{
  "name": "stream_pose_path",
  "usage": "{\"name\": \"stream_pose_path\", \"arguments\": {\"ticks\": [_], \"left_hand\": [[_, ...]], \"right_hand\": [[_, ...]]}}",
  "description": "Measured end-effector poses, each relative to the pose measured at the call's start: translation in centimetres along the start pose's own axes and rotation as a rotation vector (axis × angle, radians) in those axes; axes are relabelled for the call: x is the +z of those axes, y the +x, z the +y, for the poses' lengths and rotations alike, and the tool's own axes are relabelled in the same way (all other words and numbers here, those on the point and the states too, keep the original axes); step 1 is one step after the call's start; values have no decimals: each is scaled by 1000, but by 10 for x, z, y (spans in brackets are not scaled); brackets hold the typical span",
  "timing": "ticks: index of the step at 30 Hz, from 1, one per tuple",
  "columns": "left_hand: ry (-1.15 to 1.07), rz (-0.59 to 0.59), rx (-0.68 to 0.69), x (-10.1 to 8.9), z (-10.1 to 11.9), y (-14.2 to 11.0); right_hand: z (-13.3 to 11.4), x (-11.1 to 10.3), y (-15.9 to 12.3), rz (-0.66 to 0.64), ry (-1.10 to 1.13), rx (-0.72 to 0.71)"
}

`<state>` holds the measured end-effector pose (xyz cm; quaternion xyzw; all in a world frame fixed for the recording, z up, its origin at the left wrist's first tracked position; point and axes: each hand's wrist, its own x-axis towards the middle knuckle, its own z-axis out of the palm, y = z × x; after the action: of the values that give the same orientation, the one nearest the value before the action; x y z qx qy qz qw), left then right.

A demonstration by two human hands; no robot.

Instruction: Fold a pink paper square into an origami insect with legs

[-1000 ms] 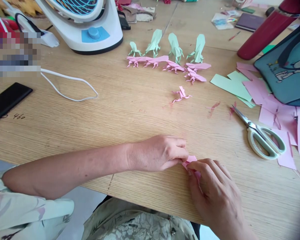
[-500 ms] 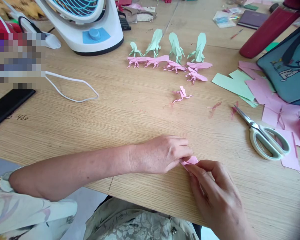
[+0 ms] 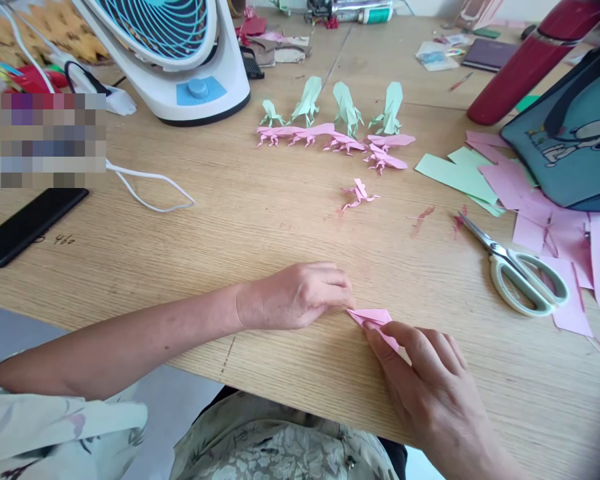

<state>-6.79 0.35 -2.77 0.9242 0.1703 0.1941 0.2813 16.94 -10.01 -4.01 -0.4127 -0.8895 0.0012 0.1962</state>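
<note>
One folded pink paper (image 3: 379,317) is on the worktop (image 3: 220,247), towards five o'clock from mid-view, its narrow tip pointing to ten o'clock and its long axis running ten to four. The right hand (image 3: 430,377) pinches the broader end between thumb and forefinger. The left hand (image 3: 303,295) is loosely curled, fingertips at the narrow tip (whether they grip it, I cannot tell). Handwritten "460" (image 3: 63,240) shows towards nine o'clock from that hand, beside a black slab (image 3: 35,228).
</note>
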Motion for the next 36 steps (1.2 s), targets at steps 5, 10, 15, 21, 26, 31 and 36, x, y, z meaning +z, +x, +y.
{"name": "stream_pose_path", "arguments": {"ticks": [5, 10, 15, 21, 26, 31, 36], "left_hand": [[197, -12, 24, 1, 5, -11], [392, -15, 117, 1, 9, -18], [618, 24, 240, 1, 13, -24], [690, 3, 267, 0, 18, -23], [668, -31, 247, -1, 19, -22], [641, -37, 202, -1, 23, -22], [723, -70, 176, 0, 27, -22]], "right_hand": [[-2, -4, 1, -31, -10, -37], [0, -4, 3, -26, 28, -57], [1, -2, 2, -15, 18, -84], [2, -4, 0, -20, 21, -69], [4, -6, 3, -40, 17, -82], [4, -5, 6, -36, -2, -102], [1, -3, 9, -46, -60, -111]]}}
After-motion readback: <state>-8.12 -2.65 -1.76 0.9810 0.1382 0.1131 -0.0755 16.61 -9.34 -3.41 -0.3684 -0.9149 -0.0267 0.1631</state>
